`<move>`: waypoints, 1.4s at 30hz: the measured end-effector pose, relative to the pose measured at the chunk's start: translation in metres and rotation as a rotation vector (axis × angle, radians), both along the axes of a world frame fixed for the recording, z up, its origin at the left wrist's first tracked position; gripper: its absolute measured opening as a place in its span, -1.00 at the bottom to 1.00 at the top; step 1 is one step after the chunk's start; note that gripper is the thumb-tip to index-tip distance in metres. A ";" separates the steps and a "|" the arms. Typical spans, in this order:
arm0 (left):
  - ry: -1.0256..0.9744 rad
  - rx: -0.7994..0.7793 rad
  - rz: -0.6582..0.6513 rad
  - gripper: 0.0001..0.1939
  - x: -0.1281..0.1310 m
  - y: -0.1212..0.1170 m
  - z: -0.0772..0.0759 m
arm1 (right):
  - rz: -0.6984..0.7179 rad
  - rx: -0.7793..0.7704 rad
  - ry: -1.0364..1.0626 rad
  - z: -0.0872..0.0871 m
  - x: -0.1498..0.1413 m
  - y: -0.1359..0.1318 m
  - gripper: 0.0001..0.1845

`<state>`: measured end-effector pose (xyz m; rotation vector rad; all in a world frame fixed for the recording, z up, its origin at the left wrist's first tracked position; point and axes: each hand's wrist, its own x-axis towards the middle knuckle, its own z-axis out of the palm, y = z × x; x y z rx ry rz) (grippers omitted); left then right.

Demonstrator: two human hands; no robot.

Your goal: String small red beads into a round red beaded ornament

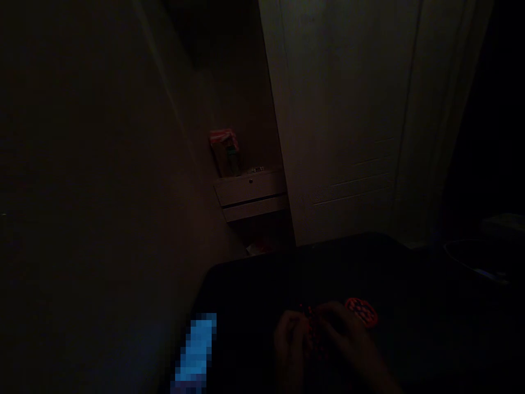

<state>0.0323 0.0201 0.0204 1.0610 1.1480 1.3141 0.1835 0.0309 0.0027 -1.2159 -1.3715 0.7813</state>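
The picture is very dark. My left hand (290,339) is low in the middle, its fingers curled and closed at the near side of a dark thing with small red dots (315,338). From the right, my right hand (346,331) meets the same dotted thing, its fingertips pinched together at its upper part. What kind of thing it is, I cannot make out. Just beyond my right hand lies a flat, rounded red-rimmed piece (361,312) with a pattern of light and dark patches inside. Neither hand touches it visibly.
A dark surface (262,290) stretches under my hands. To the left glows a pixelated blue patch (194,350). Behind stand a pale cabinet door (344,109) and a shelf with a drawer (252,191), a red-topped box (222,150) on it. A thin cable (461,260) lies at right.
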 end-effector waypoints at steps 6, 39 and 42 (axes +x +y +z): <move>0.005 0.013 -0.002 -0.50 0.001 -0.001 0.005 | 0.023 -0.005 -0.009 0.004 -0.001 -0.004 -0.82; -0.018 0.000 -0.035 -0.46 0.000 0.001 -0.004 | 0.236 0.052 -0.010 0.011 -0.005 -0.011 -0.83; -0.027 -0.004 -0.042 -0.44 0.001 0.000 -0.002 | 0.275 0.074 -0.012 0.013 -0.006 -0.013 -0.86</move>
